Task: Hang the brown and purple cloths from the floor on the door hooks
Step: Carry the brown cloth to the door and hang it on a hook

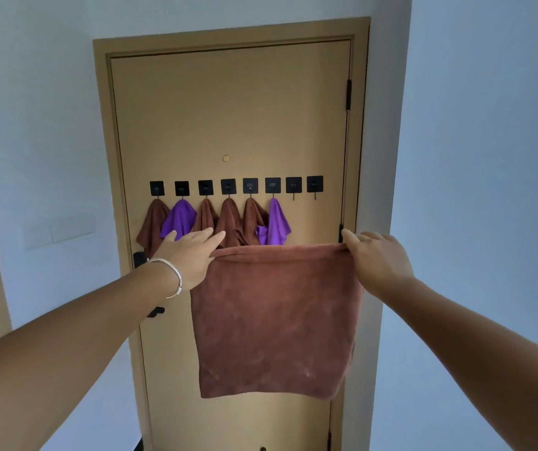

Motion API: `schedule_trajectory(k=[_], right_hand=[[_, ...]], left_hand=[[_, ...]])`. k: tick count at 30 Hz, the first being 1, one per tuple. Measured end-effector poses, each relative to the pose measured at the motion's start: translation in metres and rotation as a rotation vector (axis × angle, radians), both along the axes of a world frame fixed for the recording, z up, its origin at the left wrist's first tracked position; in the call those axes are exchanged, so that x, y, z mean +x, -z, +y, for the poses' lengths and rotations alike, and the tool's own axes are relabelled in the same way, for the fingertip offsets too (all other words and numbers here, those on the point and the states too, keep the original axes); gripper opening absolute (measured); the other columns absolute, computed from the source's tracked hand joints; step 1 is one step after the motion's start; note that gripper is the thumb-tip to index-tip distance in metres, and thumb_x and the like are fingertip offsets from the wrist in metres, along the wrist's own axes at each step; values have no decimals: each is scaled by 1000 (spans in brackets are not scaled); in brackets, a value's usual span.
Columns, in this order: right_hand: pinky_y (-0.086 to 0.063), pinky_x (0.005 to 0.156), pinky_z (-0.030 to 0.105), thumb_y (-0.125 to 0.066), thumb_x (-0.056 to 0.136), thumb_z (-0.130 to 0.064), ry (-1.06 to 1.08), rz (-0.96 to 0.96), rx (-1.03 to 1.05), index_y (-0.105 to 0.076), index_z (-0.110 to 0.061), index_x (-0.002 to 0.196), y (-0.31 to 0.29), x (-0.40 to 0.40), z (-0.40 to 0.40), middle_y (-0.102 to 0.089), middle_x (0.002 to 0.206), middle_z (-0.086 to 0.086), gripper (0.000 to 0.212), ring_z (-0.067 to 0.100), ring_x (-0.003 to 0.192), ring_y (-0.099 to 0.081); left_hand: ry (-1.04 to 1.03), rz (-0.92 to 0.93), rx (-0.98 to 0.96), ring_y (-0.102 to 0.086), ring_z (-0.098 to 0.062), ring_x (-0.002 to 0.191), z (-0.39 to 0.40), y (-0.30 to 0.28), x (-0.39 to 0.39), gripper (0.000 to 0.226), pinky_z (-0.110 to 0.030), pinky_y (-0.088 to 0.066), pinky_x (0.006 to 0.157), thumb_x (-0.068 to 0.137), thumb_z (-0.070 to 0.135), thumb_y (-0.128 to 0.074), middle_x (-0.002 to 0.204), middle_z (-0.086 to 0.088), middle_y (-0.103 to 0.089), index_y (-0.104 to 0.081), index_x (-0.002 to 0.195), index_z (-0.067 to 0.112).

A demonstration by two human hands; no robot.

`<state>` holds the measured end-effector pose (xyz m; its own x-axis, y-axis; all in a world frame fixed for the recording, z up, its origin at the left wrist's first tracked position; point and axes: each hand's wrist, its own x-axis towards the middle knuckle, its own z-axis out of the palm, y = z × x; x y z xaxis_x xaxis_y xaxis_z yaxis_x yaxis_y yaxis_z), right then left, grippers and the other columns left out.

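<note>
Head view. The left hand (192, 255) and the right hand (376, 258) hold one rectangular brown terry cloth (275, 320) by its top hem, in front of the tan door (228, 109). The left grip pinches the hem's left corner between thumb and the side of the index finger; the remaining fingers lie extended toward the door. The right grip is closed on the right corner, fingers curled over the hem. The hem runs nearly taut between the two grips, and the cloth hangs flat below them, clear of the floor. Judgement: the spread hold exposes the full edge so that a corner or loop can be selected for hooking.

Above the grips, a row of eight square black adhesive hooks (238, 186) crosses the door. The six hooks above the left grip and the hem already carry cloths: four bunched brown hanging cloths (228, 219) and two purple hanging cloths (179, 218), each suspended from one point and draped in a cone. The two empty hooks (304, 184) sit above and just inward of the right grip.

Judgement: the task is well advanced; the held cloth is probably destined for one of the empty hooks. The next move calls for raising a corner up to a hook. Risk: the neighbouring purple cloth, just beside the nearer empty hook, may be dislodged.

A silver bangle (171, 278) encircles the left wrist. A black door handle (155, 311) is partly visible below the left forearm.
</note>
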<state>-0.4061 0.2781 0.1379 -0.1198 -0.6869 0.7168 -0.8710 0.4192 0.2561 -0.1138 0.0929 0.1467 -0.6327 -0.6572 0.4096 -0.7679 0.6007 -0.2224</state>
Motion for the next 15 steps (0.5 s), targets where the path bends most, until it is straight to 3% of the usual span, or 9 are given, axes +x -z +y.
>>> schedule_trajectory(k=[2, 7, 11, 15], right_hand=[[-34, 69, 30, -45, 86, -4, 3, 19, 15, -46, -20, 106, 4, -14, -16, -63, 90, -1, 25, 21, 85, -54], [-44, 75, 31, -43, 87, -3, 31, -21, 20, -49, -21, 111, 11, -49, -60, -64, 94, -3, 30, 20, 91, -56], [-44, 72, 29, -46, 85, -3, 49, -39, 35, -51, -23, 100, 18, -73, -103, -62, 91, -5, 25, 17, 88, -52], [-44, 79, 30, -46, 87, -5, 74, -23, 30, -56, -23, 103, 18, -99, -152, -64, 97, -5, 26, 17, 98, -52]], left_hand=[[18, 34, -7, -24, -17, 144, -20, 2, -14, 53, -47, -18, 117, 104, 28, -27, 159, 4, -19, -9, 154, 28], [85, 56, -21, -25, -17, 144, -68, 6, -49, 55, -41, -20, 118, 103, 22, -28, 160, 2, -18, -8, 155, 27], [122, 74, -32, -23, -16, 145, -109, 9, -77, 60, -40, -20, 118, 100, 12, -29, 160, 2, -18, -8, 155, 26], [168, 117, -88, -26, -15, 144, -160, 8, -110, 62, -36, -23, 116, 100, 10, -32, 160, 2, -21, -9, 155, 25]])
